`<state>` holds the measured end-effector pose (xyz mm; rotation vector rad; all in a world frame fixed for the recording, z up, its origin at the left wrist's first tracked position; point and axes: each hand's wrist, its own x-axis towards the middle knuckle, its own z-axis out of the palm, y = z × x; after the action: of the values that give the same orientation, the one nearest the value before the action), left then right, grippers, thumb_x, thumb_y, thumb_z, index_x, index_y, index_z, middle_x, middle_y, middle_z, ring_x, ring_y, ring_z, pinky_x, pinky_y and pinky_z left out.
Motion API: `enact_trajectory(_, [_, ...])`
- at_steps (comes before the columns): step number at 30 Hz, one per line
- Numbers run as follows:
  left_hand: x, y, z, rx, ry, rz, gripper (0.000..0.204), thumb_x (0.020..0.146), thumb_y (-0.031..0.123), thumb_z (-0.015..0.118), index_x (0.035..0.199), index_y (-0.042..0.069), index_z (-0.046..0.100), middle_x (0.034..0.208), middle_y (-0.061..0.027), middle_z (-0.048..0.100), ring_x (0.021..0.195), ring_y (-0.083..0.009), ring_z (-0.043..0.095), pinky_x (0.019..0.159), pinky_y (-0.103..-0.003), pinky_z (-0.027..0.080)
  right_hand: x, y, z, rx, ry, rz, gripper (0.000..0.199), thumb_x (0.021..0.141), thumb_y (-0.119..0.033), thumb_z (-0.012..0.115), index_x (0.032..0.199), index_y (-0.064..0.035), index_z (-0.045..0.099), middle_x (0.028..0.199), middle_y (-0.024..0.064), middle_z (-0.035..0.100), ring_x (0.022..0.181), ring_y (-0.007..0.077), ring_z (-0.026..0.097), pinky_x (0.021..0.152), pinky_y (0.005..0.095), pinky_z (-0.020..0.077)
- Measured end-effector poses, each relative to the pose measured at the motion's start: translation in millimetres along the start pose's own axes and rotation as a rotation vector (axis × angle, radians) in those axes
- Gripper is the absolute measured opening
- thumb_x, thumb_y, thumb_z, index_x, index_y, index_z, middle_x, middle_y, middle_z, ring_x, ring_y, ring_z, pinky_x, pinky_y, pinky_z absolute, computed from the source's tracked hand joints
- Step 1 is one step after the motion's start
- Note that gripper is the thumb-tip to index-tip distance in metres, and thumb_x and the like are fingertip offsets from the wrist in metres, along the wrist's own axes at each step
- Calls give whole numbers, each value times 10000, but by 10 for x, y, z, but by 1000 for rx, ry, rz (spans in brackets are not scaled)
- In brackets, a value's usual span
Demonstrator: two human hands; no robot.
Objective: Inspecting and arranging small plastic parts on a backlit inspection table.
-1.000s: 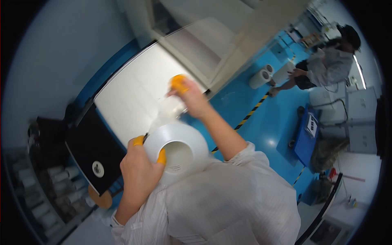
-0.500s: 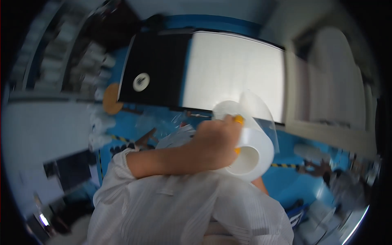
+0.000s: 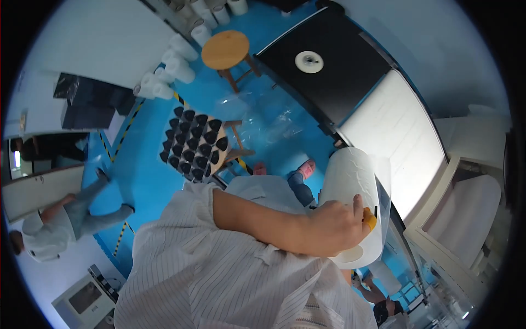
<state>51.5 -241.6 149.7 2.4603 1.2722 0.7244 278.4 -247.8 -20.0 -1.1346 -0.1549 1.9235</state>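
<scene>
While the camera looks steeply down over the person's striped white coat point(image 3: 219, 274), a large white roll of film point(image 3: 353, 205) is held at the right of the view, just in front of the body, its long axis running from upper left to lower right with the hollow core end point(image 3: 350, 254) turned down toward the viewer and the far end pointing up toward the worktable; a loose clear sheet point(image 3: 384, 181) peels off its right flank. The one hand that shows point(image 3: 334, 225) comes across from the left on a bare forearm, elbow bent and sleeve pushed back; it is clamped over the near part of the roll, fingers curled round its side, orange finger cots point(image 3: 370, 219) on the tips; which of the two hands it is cannot be told, and the other is hidden behind roll and coat. Just beyond the roll lies a long table with a white panel point(image 3: 394, 131) and a black panel point(image 3: 323, 66) bearing a small white disc point(image 3: 309, 61). On the blue floor point(image 3: 148, 181), well apart from the roll, stand a round wooden stool point(image 3: 226, 50), a rack of black cones point(image 3: 193, 143), crumpled clear plastic wrap point(image 3: 263, 123) and a row of white rolls point(image 3: 170, 68). Another person in pale clothes point(image 3: 60, 225) crouches at the far left, and the wearer's pink slippers point(image 3: 304, 170) show below
</scene>
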Motion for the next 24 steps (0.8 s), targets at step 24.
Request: enact_trajectory(24, [-2646,-2408,684,255,189,-397,188,710,82,649,833,-28,559,1288,-298,476,561,-149,581,499,-256,477,2445,3073,1025,-5,-374,810,531,980,-318,389,1423,-55,259,1373,157,411,1229,299,453,1035,435,380])
